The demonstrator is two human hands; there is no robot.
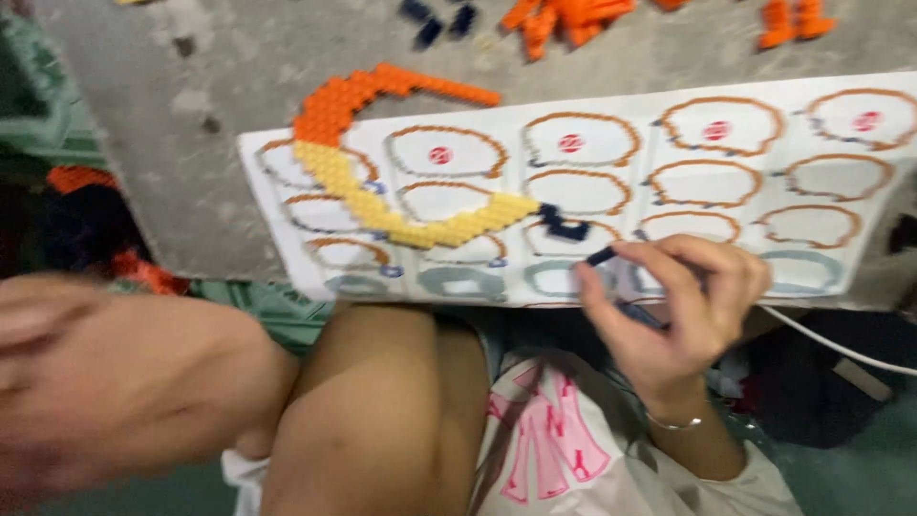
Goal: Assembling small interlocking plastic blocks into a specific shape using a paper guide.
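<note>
From the head cam I see my right hand (683,306) low centre-right, thumb and forefinger pinched tight on a small dark blue bead piece (601,256), tip just above the lower edge of the white pattern sheet (611,196). Sheet lies flat on a grey concrete slab (162,143), printed w/ rows of orange-outlined shapes, some w/ red dots. On the sheet's left part sits a curved bead strip: orange section (368,96) at the top running off onto the slab, yellow section (420,215) bending down & right, ending in a few dark blue beads (562,225) near the held piece, just apart from it. Left hand (105,382) is at lower left, badly blurred; can't tell if it's open or closed, nothing visibly in it. Loose orange pieces (564,19) and a few dark ones (439,21) lie in heaps at the slab's far edge, no tray or box around them that I can make out. A white cable (841,349) runs off right under the sheet. Thin bracelet (673,422) on the right wrist.
</note>
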